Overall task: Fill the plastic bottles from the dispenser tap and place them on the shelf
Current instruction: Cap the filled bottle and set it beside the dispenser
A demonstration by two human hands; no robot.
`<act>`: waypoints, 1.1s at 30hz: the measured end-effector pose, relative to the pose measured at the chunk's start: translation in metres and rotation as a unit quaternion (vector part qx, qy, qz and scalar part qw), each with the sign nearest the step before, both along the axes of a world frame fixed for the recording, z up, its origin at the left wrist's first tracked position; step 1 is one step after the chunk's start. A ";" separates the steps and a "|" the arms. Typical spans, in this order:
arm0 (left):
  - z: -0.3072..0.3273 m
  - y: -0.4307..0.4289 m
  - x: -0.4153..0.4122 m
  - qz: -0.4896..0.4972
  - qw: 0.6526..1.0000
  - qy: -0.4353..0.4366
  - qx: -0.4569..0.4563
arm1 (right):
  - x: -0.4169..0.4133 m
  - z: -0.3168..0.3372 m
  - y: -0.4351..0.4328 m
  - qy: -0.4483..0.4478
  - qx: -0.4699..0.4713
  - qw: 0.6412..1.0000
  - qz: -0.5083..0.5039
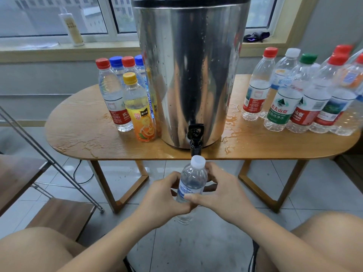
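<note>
- Both hands meet on one small plastic bottle (193, 179). The left hand (163, 195) wraps curled fingers round its lower body, and the right hand (222, 191) grips the labelled middle, thumb in front and fingers behind.
- The bottle is clear, ribbed plastic with a blue-and-white label and a white screw cap (198, 161). It is held upright in the air just below the tap (195, 138), in front of the tabletop edge. How full it is cannot be told.
- The dispenser (188, 65) is a tall, shiny steel cylinder beaded with droplets. Its black plastic tap juts past the rim of the tabletop.
- Left of the dispenser stands a cluster of capped bottles (114, 95) with red and blue caps, and a yellow-capped orange-drink bottle (140, 110) in front.
- On the right, a larger group of clear bottles (294, 95) stands close together, with red, white and green caps.
- The tabletop (78, 118) is rounded, light wood on angled wooden legs, with puddles (233, 132) of water around the dispenser.
- Behind is a window (59, 16) with a pale sill. A tall cream bottle (73, 26) and a dark object (255, 36) rest on the sill.
- At far left is a shelf (17, 173) of wood boards on a thin metal frame, over a glossy tiled floor (196, 242).
</note>
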State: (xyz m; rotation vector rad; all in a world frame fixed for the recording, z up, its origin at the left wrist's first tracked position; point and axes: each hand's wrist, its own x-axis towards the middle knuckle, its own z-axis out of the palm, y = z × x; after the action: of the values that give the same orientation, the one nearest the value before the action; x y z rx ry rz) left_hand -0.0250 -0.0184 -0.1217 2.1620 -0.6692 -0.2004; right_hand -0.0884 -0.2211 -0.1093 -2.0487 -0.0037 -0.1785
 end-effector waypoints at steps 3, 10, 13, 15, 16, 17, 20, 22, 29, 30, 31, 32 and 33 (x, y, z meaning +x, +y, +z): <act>0.008 0.013 0.009 -0.003 1.000 -0.014 0.002 | 0.006 0.001 -0.004 0.005 0.030 0.999 0.021; 0.050 0.044 0.027 0.065 0.994 -0.029 -0.087 | 0.015 -0.008 -0.009 0.026 0.064 0.998 -0.007; 0.069 0.058 0.038 0.109 0.982 -0.034 -0.148 | 0.018 -0.015 -0.008 0.046 0.044 0.998 -0.006; 0.079 0.065 0.046 0.141 0.970 -0.022 -0.198 | 0.020 -0.019 -0.007 0.063 0.011 0.998 0.002; 0.084 0.069 0.051 0.158 0.963 -0.024 -0.216 | 0.020 -0.021 -0.006 0.070 -0.004 0.998 0.006; 0.087 0.072 0.056 0.173 0.958 -0.034 -0.225 | 0.020 -0.022 -0.005 0.075 -0.015 0.997 0.007; 0.090 0.084 0.076 0.209 0.947 -0.064 -0.235 | 0.023 -0.023 -0.002 0.076 -0.038 0.996 0.001; 0.088 0.089 0.089 0.233 0.940 -0.069 -0.240 | 0.024 -0.021 -0.002 0.072 -0.041 0.996 -0.015; 0.074 0.085 0.125 0.281 0.926 -0.093 -0.233 | 0.021 -0.006 -0.012 0.025 -0.020 0.994 -0.101; 0.073 0.084 0.129 0.282 0.927 -0.097 -0.228 | 0.021 -0.004 -0.015 0.014 -0.020 0.994 -0.111; 0.072 0.084 0.133 0.282 0.927 -0.103 -0.224 | 0.021 -0.001 -0.018 0.001 -0.018 0.993 -0.120; 0.072 0.083 0.136 0.282 0.927 -0.107 -0.221 | 0.021 0.001 -0.023 -0.013 -0.010 0.991 -0.130; 0.072 0.083 0.140 0.283 0.927 -0.107 -0.221 | 0.021 0.005 -0.028 -0.025 0.000 0.989 -0.144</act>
State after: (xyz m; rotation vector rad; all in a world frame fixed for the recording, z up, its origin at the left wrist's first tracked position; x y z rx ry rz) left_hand 0.1149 0.0647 -0.0497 1.8522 -0.1543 0.4608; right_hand -0.0675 -0.2489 -0.1046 -2.0370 0.2616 -0.4086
